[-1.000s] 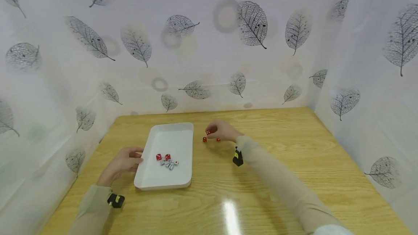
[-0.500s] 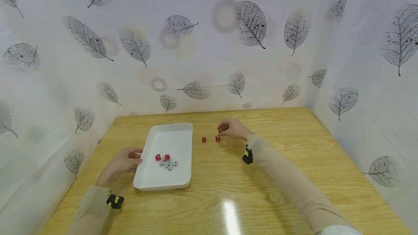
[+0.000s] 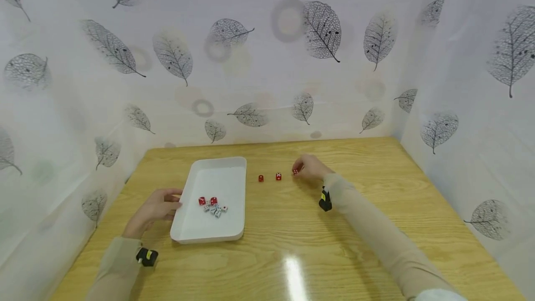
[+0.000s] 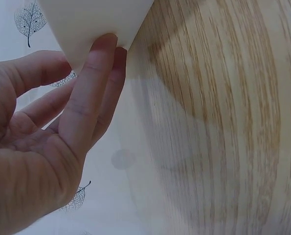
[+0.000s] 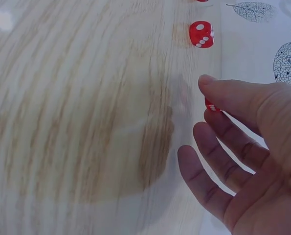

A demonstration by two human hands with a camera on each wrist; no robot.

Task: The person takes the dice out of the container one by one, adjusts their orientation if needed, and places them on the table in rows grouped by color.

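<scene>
A white tray stands left of centre, holding two red dice and several small white dice. My left hand touches the tray's left side; in the left wrist view, two fairly straight fingers rest against the outer wall, with the thumb at the rim. To the tray's right, two red dice stand apart: a nearer one and another one. Beyond them, my right hand pinches a third red die between thumb and index finger, low over the table, partly hidden.
A light wooden table carries everything, with a bright reflection near its front. A pale sheet with leaf prints stands behind the table and along both sides. Black devices are strapped to both wrists.
My right hand has moved rightward with its die, from beside the first red die, past the second, and lower toward the table. My left hand and the tray stay put.
</scene>
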